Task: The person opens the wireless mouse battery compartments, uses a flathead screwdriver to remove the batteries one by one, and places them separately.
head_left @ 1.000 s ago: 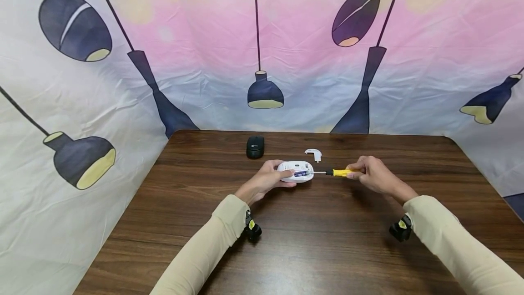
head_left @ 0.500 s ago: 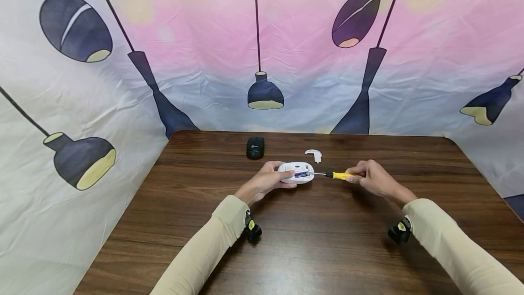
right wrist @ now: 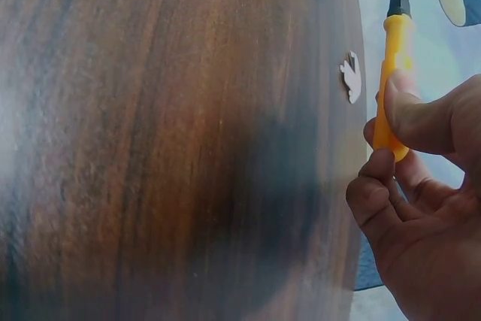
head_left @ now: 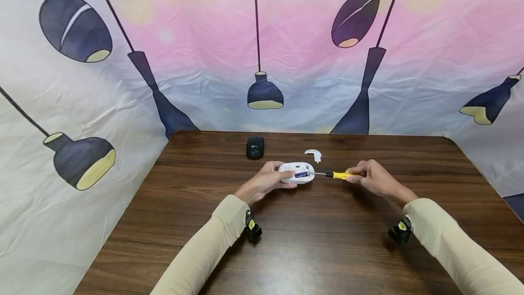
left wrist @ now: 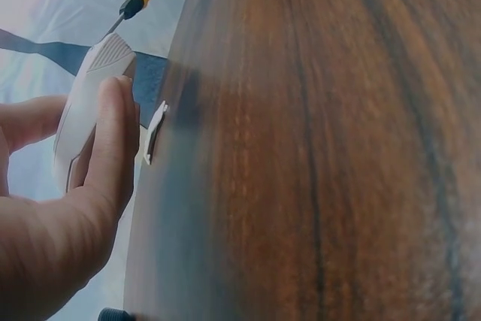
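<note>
My left hand [head_left: 268,177] grips a white computer mouse [head_left: 289,166], underside up, thumb across its left end. A blue battery [head_left: 302,174] lies in the uncovered compartment. My right hand [head_left: 373,177] pinches the yellow handle of a screwdriver [head_left: 340,175]; its thin metal shaft points left, with the tip at the right end of the compartment. In the right wrist view the thumb presses along the yellow handle [right wrist: 395,43]. From the left wrist view, the white mouse [left wrist: 84,110] sits between thumb and fingers, raised over the table.
A white battery cover [head_left: 314,155] lies on the brown wooden table [head_left: 311,240] just beyond the mouse. Farther back to the left sits a black mouse [head_left: 255,147]. Behind the table's far edge hangs a cloth [head_left: 221,35] printed with lamps.
Over the last second the right hand and the screwdriver handle have dipped slightly. The left hand and white mouse stay almost in place.
</note>
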The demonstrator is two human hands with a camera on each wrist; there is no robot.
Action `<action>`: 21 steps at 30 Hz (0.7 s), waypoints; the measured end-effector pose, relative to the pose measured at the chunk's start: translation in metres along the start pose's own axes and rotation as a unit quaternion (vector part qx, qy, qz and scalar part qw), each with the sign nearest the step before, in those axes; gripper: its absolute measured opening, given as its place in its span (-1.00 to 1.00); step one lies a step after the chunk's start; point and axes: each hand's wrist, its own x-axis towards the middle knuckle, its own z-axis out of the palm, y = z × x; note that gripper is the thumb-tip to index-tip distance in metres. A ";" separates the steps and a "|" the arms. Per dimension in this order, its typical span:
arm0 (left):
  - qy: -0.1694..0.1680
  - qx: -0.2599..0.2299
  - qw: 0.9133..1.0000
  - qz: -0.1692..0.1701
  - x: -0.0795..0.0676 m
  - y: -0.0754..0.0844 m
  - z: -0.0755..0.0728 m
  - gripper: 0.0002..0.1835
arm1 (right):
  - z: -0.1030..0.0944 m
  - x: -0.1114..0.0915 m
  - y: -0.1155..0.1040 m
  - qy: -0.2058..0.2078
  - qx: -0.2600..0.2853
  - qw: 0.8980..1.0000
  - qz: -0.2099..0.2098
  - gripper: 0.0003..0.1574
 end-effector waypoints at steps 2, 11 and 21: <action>-0.003 0.003 1.000 -0.001 0.000 -0.001 0.000 -0.41 | -0.002 0.000 -0.001 0.003 -0.009 1.000 -0.005 -0.70; -0.016 0.006 1.000 0.003 -0.002 -0.002 -0.001 -0.48 | 0.001 0.001 0.004 -0.011 0.000 1.000 -0.006 -0.72; -0.018 -0.001 1.000 0.002 -0.002 -0.002 -0.002 -0.48 | 0.007 0.000 0.009 -0.018 0.023 1.000 0.006 -0.68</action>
